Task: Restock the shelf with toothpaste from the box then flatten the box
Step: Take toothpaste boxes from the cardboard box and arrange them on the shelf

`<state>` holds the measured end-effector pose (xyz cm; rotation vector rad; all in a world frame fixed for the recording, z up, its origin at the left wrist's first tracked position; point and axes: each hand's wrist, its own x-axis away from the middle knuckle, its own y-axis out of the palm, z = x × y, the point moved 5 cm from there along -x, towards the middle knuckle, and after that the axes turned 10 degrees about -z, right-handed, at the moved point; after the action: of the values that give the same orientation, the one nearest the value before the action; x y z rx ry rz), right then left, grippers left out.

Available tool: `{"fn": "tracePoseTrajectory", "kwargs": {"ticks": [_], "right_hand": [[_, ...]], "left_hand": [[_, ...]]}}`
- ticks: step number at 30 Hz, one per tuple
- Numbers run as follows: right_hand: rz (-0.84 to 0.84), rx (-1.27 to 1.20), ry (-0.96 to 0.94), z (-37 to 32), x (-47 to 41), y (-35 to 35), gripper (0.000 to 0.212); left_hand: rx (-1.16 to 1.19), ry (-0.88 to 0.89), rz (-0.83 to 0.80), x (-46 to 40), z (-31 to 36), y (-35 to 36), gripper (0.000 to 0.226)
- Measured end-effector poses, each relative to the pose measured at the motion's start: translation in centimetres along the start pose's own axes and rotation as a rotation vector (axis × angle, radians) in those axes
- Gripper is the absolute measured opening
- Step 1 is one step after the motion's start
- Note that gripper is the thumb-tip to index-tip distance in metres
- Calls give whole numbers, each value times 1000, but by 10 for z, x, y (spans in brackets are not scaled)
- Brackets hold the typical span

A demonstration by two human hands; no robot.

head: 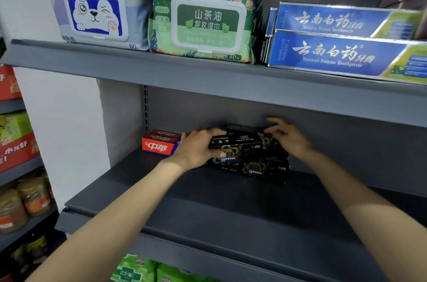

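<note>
Restocking is underway: the left hand (198, 150) grips a black toothpaste carton (235, 140) atop the far stack, right hand (286, 136) with relaxed fingers steadying it; the supply box is unseen, flattening remains

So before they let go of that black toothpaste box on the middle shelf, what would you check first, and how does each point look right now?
1. Left hand grips the top black toothpaste box: ok.
2. Right hand steadies the box's far end, fingers blurred: cannot tell.
3. Top box sits square on the black stack below: not ok, it looks tilted.
4. Red toothpaste boxes on the left stay out of the way: ok.
5. Bare room on the middle shelf in front: ok.
6. Supply box with more toothpaste within reach: cannot tell, not in view.
</note>
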<state>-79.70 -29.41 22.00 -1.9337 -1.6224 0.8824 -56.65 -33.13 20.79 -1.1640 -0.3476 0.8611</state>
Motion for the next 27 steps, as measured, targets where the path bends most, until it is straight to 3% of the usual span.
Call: {"fn": "tracePoseTrajectory", "kwargs": {"ticks": [3,6,8,13,18,27], "right_hand": [[-101,-227,0,-4,19,-2,31],[-137,-24,-25,-1,35,0,36],[-66,25,-49,3,37,-3,49],[142,112,-18,15,34,-14,52],[214,122,20,26,37,-8,51],[260,252,8,27,40,3,53]], "left_hand": [[-31,38,1,-9,17,5,55],[-45,91,-11,-27,32,8,53],[-76,129,-22,-39,43,8,52],[-150,173,-66,-66,57,10,56],[-291,54,-220,-76,41,20,88],[-32,62,-194,-69,18,33,84]]}}
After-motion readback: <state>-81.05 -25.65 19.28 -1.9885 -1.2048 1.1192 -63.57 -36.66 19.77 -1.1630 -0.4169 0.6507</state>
